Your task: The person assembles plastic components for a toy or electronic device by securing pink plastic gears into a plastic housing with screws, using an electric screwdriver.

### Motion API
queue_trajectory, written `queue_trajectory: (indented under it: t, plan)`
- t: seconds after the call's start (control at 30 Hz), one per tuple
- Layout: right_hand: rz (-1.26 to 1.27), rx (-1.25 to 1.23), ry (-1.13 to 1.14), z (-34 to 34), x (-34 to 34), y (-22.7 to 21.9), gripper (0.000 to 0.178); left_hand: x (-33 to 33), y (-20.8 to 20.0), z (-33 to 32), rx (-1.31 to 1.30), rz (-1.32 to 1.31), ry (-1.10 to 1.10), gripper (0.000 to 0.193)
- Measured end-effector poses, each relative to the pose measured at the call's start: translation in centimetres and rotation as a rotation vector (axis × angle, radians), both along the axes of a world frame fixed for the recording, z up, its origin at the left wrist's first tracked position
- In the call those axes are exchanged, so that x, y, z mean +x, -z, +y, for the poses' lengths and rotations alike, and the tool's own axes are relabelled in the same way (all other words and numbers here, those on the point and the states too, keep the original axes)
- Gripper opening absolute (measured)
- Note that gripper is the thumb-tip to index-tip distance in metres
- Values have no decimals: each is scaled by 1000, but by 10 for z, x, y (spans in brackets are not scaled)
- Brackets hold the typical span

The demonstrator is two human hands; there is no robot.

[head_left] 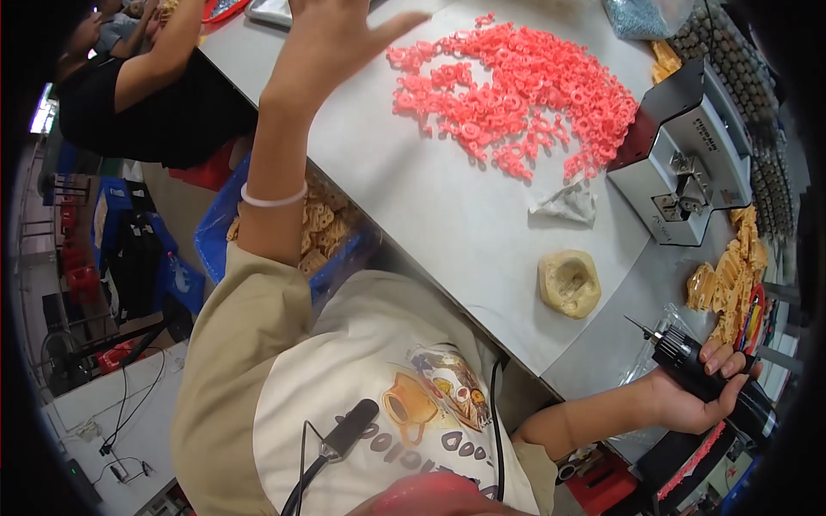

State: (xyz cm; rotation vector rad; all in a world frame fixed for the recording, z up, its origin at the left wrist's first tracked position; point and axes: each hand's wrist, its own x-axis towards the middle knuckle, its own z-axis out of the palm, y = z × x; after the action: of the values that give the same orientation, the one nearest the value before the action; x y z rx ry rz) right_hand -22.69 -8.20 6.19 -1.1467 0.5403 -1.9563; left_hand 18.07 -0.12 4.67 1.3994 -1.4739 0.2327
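Observation:
My right hand (688,402) is wrapped round a black electric screwdriver (675,348) at the right edge of the table, its thin bit pointing up and left. At the top, my left hand (340,39) is stretched out over the table with the thumb spread wide; the picture's edge cuts off its fingertips. Right of it lies a wide pile of small pink plastic parts (525,86), many with rings. Nearer me sits a yellowish block with a hollow in its top (570,284). Between block and pile lies a crumpled clear plastic bag (564,205).
A box-shaped metal screw feeder (684,176) stands at the right. Behind my right hand lie tan plastic parts (730,275). A blue-lined crate (348,254) of tan parts stands below the table's left edge. A person in black (146,112) is at the upper left.

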Motion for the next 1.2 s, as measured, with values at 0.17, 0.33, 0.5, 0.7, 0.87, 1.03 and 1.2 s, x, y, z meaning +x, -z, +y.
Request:
queue_trajectory:
  t: [0.17,0.33,0.5,0.7,0.87,1.03,1.2]
  plan:
    - [-4,12,26,-2,10,3,35,-18,54,12,320,-305,-225,68]
    - [88,145,20,-4,8,6,34,-71,54,16,353,-106,-79,65]
    - [229,350,-67,-3,5,3,35,-123,52,23,243,61,283,60]
    - [492,583,-146,29,1,6,67,-154,69,28,312,78,422,55]
    - [621,622,-168,35,-18,20,67,-153,75,24,340,97,410,54]
    - [958,640,-162,34,-39,28,61,-150,77,20,340,113,422,52]
    - [1245,445,-445,29,-63,6,65,-149,76,22,381,105,397,50]
